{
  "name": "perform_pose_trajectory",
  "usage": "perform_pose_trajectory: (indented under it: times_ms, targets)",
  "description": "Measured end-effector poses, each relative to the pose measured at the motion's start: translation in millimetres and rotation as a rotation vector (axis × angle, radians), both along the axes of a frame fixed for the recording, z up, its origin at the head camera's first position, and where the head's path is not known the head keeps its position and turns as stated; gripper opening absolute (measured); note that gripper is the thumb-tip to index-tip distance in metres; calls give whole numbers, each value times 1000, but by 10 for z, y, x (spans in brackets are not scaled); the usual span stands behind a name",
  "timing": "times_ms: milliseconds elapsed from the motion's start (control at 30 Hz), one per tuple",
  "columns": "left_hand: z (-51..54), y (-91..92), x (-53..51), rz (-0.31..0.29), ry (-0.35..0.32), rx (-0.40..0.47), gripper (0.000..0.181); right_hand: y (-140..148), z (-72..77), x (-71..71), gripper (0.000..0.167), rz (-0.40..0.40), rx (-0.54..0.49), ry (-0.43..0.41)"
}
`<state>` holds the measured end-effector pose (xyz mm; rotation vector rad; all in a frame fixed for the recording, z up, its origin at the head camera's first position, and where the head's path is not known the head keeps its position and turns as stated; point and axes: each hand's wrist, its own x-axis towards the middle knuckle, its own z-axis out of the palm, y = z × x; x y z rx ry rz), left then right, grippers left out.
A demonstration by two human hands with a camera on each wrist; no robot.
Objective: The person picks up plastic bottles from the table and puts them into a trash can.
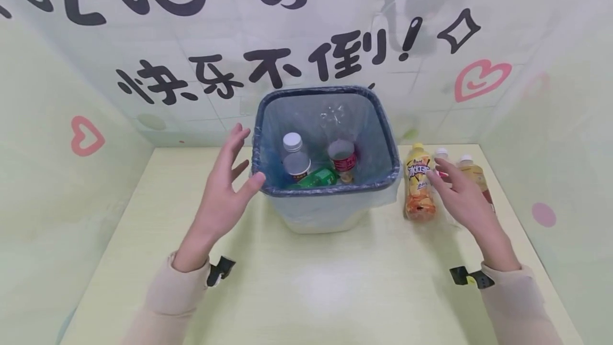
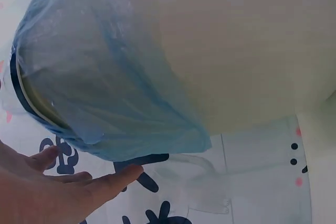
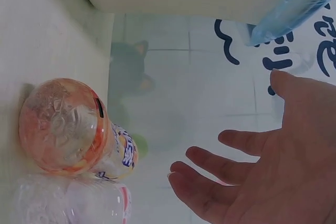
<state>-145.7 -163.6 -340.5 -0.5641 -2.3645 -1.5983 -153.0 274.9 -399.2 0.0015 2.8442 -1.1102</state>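
Observation:
A bin with a dark rim and a thin bluish bag liner stands at the back of the table. Inside it lie a white-capped bottle, a green bottle and a clear bottle with a red label. My left hand is held beside the bin's left rim, fingers spread, gripping nothing. Over on the right, my right hand hovers by the bottles, fingers apart and holding nothing. Nearest to it is an orange-and-yellow iced tea bottle, standing upright; the wrist view shows a gap between them.
Behind the iced tea bottle stand a white-capped clear bottle, partly hidden by my right hand, and a white-capped bottle with a yellowish label. A printed wall closes off the back, with side panels at left and right. The pale table extends forward.

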Motion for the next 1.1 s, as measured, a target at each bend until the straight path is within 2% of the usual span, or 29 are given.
perform_pose_trajectory:
  times_ms: [300, 533, 700, 833, 967, 1100]
  targets:
    - [-154, 161, 23, 15, 30, 47, 69, -11, -111, -66, 79, -24, 0, -33]
    - [-217, 207, 74, 43, 32, 52, 73, -80, -243, -93, 79, -25, -4, -80]
    - [-226, 251, 60, 61, 53, 41, 74, -88, -231, -151, 73, -18, 67, -65]
    - [-245, 270, 44, 69, 121, 49, 69, -120, -213, -237, 72, -17, 149, -77]
    - [-275, 290, 22, 52, 180, 61, 66, -169, -273, -342, 74, -29, 250, -113]
    - [-298, 314, 11, 47, 191, 79, 66, -227, -360, -436, 72, -25, 334, -150]
